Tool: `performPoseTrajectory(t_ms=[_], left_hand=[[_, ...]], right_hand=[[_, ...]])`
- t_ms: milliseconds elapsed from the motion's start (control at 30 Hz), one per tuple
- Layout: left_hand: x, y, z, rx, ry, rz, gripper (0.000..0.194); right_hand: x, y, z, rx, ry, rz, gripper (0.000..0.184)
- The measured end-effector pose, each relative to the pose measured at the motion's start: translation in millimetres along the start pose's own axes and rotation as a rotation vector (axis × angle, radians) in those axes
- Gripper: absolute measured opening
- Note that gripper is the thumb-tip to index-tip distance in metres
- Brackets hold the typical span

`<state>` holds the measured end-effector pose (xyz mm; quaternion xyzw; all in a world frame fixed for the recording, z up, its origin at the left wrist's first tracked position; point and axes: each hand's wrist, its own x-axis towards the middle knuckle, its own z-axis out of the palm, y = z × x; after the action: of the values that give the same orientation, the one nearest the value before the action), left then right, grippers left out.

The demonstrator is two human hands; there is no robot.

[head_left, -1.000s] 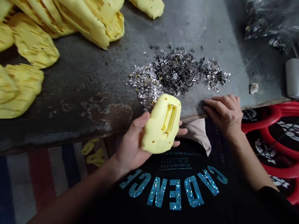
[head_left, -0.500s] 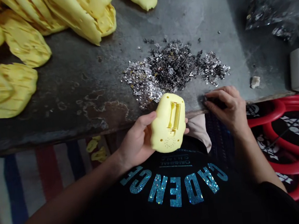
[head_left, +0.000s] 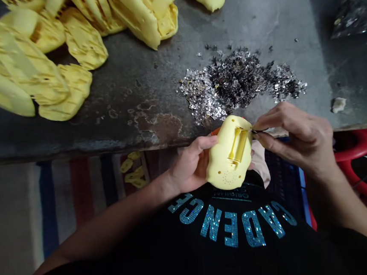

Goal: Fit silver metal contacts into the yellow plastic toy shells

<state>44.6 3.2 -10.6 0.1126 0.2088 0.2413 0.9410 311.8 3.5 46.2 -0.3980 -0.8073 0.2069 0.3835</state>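
Note:
My left hand [head_left: 191, 167] grips a yellow plastic shell [head_left: 228, 155] just below the table's front edge, its open rectangular slot facing up. My right hand [head_left: 295, 134] pinches a small metal piece [head_left: 256, 130] between thumb and forefinger. The piece's tip sits at the upper right corner of the shell's slot. A heap of small shiny metal pieces [head_left: 236, 79] lies on the grey table [head_left: 154, 93] just beyond both hands.
Several more yellow shells [head_left: 36, 73] are piled along the table's far left and back. A clear bag of metal pieces [head_left: 355, 7] sits at the back right. Red plastic stools [head_left: 362, 160] stand to my right, and a striped mat [head_left: 78, 185] lies below the table.
My right hand left the table edge with a metal piece pinched in it and came to the shell's slot. My left hand tilted the shell slightly towards it.

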Motion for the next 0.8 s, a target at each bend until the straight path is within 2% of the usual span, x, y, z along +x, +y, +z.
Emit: performPoseTrajectory(t_ms=[133, 267, 333, 467, 567, 700, 800], left_hand=[[-4, 1, -0.8, 0.064, 0.018, 0.046, 0.087], [-6, 3, -1.2, 0.062, 0.03, 0.055, 0.086], [-7, 3, -1.5, 0.049, 0.014, 0.046, 0.085], [-11, 5, -3.3, 0.024, -0.037, 0.054, 0.071], [-14, 8, -6.1, 0.046, -0.037, 0.065, 0.058], [-16, 14, -6.8, 0.073, -0.026, 0.037, 0.055], [-16, 17, -3.3, 0.093, -0.001, 0.053, 0.053]], right_hand=[[7, -7, -1, -0.037, -0.038, -0.021, 0.03], [1, -9, -1, 0.039, -0.001, 0.045, 0.028], [-6, 0, -1, -0.001, 0.034, 0.091, 0.025], [-18, 32, 6, -0.282, 0.126, 0.16, 0.012], [-13, 48, 23, -0.413, 0.074, 0.22, 0.003], [-3, 55, 42, -0.438, 0.015, 0.258, 0.014], [-17, 59, 28, -0.407, 0.076, 0.314, 0.017]])
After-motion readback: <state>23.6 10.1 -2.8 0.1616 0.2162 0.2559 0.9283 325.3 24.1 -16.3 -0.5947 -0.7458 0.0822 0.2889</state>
